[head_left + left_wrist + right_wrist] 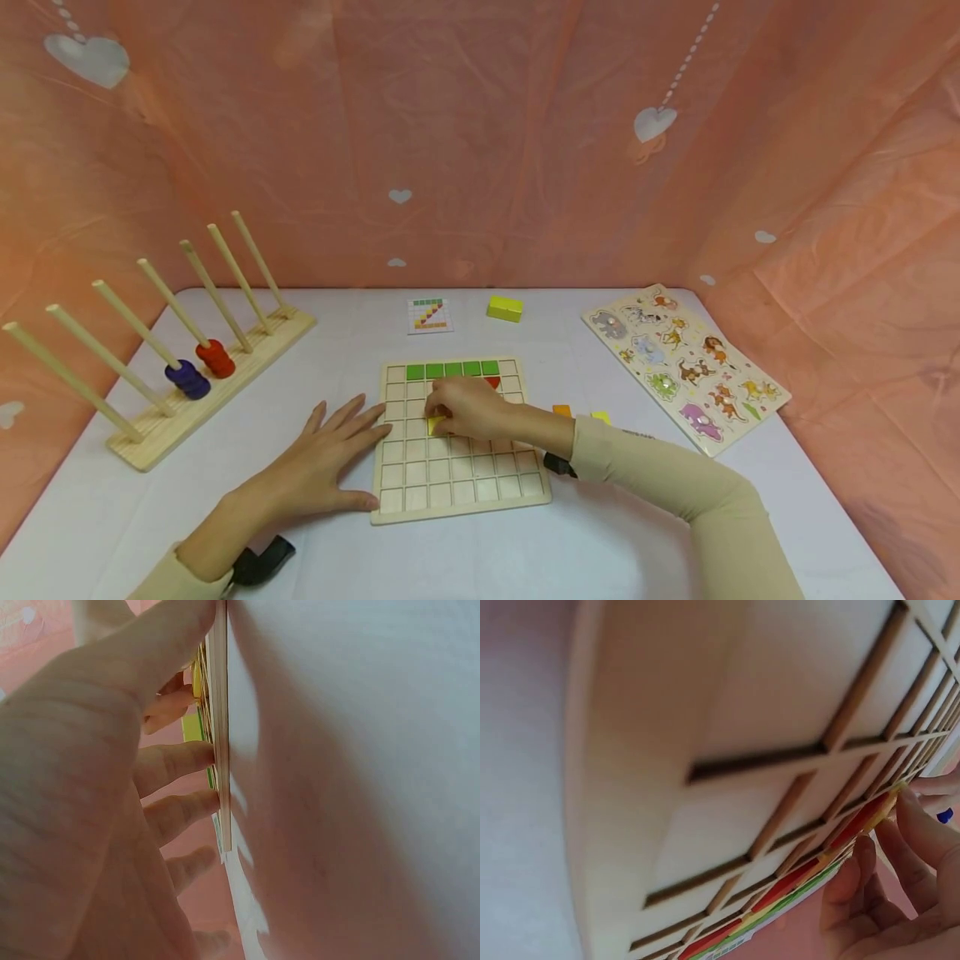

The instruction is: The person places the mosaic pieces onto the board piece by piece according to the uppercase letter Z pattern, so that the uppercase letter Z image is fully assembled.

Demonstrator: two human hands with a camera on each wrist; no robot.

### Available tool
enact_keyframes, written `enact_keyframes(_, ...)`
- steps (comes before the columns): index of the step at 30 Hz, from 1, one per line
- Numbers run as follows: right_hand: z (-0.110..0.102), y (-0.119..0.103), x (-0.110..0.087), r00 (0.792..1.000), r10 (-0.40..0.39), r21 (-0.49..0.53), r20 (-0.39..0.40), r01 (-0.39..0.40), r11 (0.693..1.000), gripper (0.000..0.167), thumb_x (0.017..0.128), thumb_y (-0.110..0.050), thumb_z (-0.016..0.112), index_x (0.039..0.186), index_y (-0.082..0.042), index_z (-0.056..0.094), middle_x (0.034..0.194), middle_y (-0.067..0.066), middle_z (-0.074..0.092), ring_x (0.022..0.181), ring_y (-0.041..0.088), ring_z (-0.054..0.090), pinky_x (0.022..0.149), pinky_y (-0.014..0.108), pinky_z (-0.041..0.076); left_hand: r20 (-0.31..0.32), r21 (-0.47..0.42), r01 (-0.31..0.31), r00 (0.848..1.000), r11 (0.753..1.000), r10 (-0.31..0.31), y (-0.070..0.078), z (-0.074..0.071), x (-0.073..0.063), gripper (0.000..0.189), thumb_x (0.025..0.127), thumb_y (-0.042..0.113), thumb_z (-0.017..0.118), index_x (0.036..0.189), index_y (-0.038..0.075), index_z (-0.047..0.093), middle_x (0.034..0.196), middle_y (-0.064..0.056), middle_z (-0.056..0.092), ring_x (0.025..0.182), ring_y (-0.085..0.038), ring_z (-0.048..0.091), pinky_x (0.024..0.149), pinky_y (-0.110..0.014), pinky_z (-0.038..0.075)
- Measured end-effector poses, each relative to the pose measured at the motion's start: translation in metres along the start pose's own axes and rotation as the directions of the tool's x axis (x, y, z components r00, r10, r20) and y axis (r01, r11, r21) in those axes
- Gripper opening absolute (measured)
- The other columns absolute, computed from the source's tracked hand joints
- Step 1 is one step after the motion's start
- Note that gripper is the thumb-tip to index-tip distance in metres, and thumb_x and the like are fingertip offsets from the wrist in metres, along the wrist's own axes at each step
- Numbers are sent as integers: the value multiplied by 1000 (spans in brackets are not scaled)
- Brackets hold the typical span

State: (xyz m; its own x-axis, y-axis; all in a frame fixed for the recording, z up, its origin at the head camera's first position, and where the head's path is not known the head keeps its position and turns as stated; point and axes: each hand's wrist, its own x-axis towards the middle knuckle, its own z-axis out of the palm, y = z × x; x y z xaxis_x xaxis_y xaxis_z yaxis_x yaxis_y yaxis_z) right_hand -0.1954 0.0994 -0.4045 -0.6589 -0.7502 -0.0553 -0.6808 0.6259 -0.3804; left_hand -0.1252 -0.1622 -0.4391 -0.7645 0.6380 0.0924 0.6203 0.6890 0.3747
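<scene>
A wooden grid board (pixel 450 496) lies on the table, with a row of green square tiles (pixel 453 369) near its far edge. A red piece (pixel 492 382) shows below that row; in the right wrist view, more red pieces (pixel 786 885) run diagonally. My right hand (pixel 472 408) is over the board and pinches a yellow tile (pixel 434 427) at one of the squares. The right hand hides some squares. My left hand (pixel 322 458) has its fingers spread, with thumb and fingertips touching the board's left edge (pixel 220 720).
Behind the board lie a small pattern card (pixel 430 317) and a yellow block (pixel 505 308). An orange piece (pixel 562 410) and a yellow piece (pixel 600 417) lie beside the right forearm. A peg rack (pixel 247 350) with rings stands left; an animal puzzle (pixel 686 367) lies right.
</scene>
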Motion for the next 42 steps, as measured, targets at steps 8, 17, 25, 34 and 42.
enact_keyframes(8, -15, 13, -21, 995, 5, 15, -97, -4, 1000, 10, 90, -17, 75, 96, -9, 78, 91, -3, 71, 83, 11, 65, 74, 27, 52, -2, -11, -1, 1000, 1000, 1, 1, 0, 0, 95, 75, 74, 67, 144, 10, 54, 156, -13, 39, 147, -42, 21, 108, -75, 9)
enact_keyframes(17, -57, 67, -83, 972, 229, 107, 48, -233, 967, 2, 89, -6, 73, 89, -7, 75, 79, -5, 64, 73, 13, 52, 68, 27, 46, 0, -9, 2, 1000, 1000, -2, 1, 0, 0, 96, 74, 75, 66, 144, 10, 54, 157, -13, 38, 147, -42, 20, 108, -75, 8)
enact_keyframes(25, -49, 92, -126, 944, 322, 143, 76, -330, 933, 6, 86, -6, 76, 84, -9, 72, 75, -6, 60, 71, 12, 51, 64, 27, 45, -14, -18, -10, 1000, 1000, 10, 0, 1, -1, 95, 74, 73, 68, 144, 10, 54, 157, -14, 38, 147, -42, 20, 108, -75, 9)
enact_keyframes(34, -37, 94, -136, 955, 295, 220, 40, -297, 929, 11, 85, 4, 73, 84, -7, 71, 75, -4, 62, 69, 11, 52, 62, 24, 46, -5, -22, -2, 1000, 1000, 2, -1, 1, 0, 96, 73, 73, 69, 144, 10, 53, 157, -13, 38, 148, -42, 20, 109, -75, 8)
enact_keyframes(42, -33, 88, -136, 945, 321, 223, 57, -325, 919, 13, 83, -5, 80, 89, -9, 69, 77, -5, 59, 71, 11, 52, 64, 25, 46, 12, -17, 8, 1000, 1000, -8, 0, -1, 0, 97, 74, 75, 67, 145, 11, 52, 157, -13, 38, 148, -41, 18, 109, -74, 7)
